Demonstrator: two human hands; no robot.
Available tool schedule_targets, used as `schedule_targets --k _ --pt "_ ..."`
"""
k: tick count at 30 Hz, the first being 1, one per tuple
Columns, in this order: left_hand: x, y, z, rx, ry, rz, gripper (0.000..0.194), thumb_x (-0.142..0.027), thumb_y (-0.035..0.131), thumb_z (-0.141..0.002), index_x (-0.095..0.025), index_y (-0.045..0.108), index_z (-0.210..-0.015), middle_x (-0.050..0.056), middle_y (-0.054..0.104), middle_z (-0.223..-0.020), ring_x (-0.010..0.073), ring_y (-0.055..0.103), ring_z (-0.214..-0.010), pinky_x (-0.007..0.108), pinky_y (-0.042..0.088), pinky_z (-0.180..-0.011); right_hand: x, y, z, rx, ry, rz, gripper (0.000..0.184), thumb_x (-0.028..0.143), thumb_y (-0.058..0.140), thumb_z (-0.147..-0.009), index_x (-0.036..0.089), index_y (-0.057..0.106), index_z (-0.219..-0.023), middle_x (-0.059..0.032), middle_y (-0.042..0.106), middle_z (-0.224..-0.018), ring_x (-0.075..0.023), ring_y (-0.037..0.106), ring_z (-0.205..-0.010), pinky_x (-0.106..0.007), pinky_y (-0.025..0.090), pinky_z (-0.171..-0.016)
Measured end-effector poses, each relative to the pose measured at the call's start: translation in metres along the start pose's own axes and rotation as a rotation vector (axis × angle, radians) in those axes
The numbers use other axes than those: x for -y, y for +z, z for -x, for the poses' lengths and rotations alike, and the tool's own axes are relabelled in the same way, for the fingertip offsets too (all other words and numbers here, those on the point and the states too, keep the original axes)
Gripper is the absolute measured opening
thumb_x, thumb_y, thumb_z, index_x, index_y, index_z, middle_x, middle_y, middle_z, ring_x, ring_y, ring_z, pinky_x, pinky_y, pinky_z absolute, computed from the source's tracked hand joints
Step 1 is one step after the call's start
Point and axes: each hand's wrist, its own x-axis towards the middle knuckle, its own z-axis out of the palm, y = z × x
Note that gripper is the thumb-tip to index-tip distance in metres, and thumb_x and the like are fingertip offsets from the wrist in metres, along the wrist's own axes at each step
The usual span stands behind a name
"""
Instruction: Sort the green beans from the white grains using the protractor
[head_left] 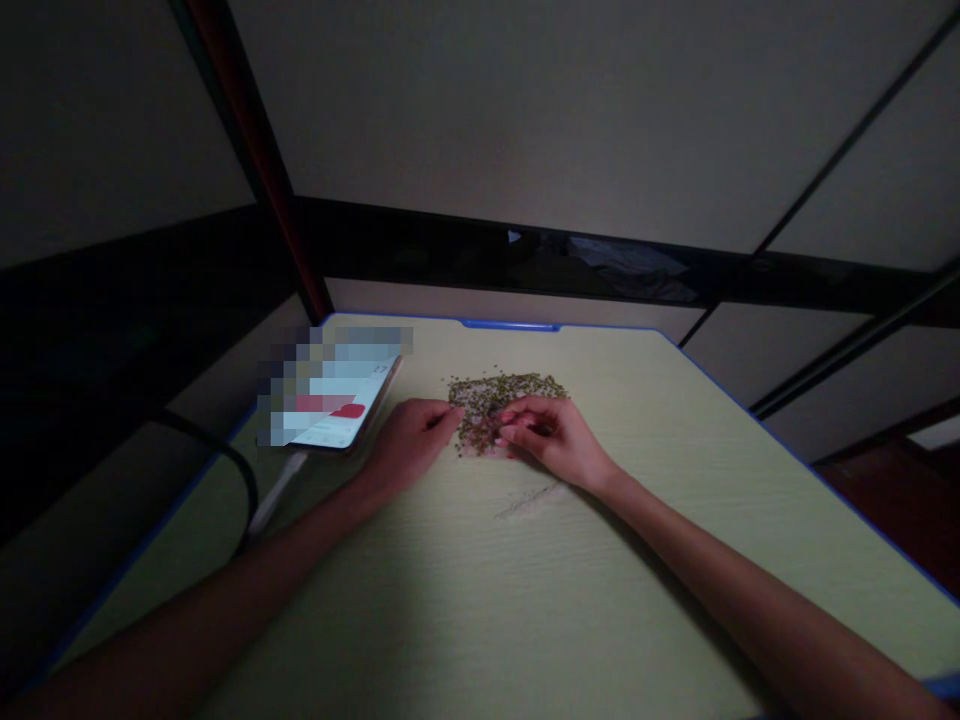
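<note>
A small pinkish sheet or patch (pixel 469 445) lies mid-table, densely strewn with tiny olive-gold bits (pixel 517 385) that look like sequins or beads. At its left edge is my left hand (pixel 416 432), closed, thumb and forefinger pinched together; whatever is between them is too small to see. My right hand (pixel 559 435) rests over the patch's right side, fingers curled into a pinch. Something reddish shows at those fingertips, but I cannot make out what it is. Part of the patch is hidden beneath the right fingers.
To the left, a phone (pixel 337 395) with a lit, partly blurred screen stands tilted, a white cable plug (pixel 277 490) at its lower end. Faint dark marks (pixel 529 498) show on the pale blue-edged table (pixel 465 600) before the patch. Cabinet panels (pixel 487 120) rise behind.
</note>
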Motion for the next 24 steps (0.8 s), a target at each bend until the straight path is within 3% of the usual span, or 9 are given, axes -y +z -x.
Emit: schedule_targets --k 17,24 --pt "-0.002 0.000 0.001 -0.004 0.001 0.013 0.034 -0.034 0.040 -0.074 -0.021 0.033 -0.044 -0.005 0.031 -0.043 0.0111 0.034 -0.045 0.024 0.022 -0.046 0.002 0.006 -0.002 -0.014 -0.015 0.016 0.013 0.022 0.060 -0.069 0.013 0.059 -0.079 0.0011 0.056 -0.057 -0.0089 0.050 -0.048 -0.022 0.041 -0.050" --pt "-0.001 0.001 -0.001 -0.016 0.022 0.033 0.033 -0.032 0.041 -0.073 -0.021 0.032 -0.043 -0.005 0.030 -0.043 0.0103 0.033 -0.046 0.025 0.022 -0.047 0.002 0.009 -0.013 0.143 -0.047 -0.103 0.016 0.024 0.063 -0.068 0.012 0.059 -0.077 -0.0021 0.061 -0.062 -0.0127 0.057 -0.056 -0.025 0.045 -0.054"
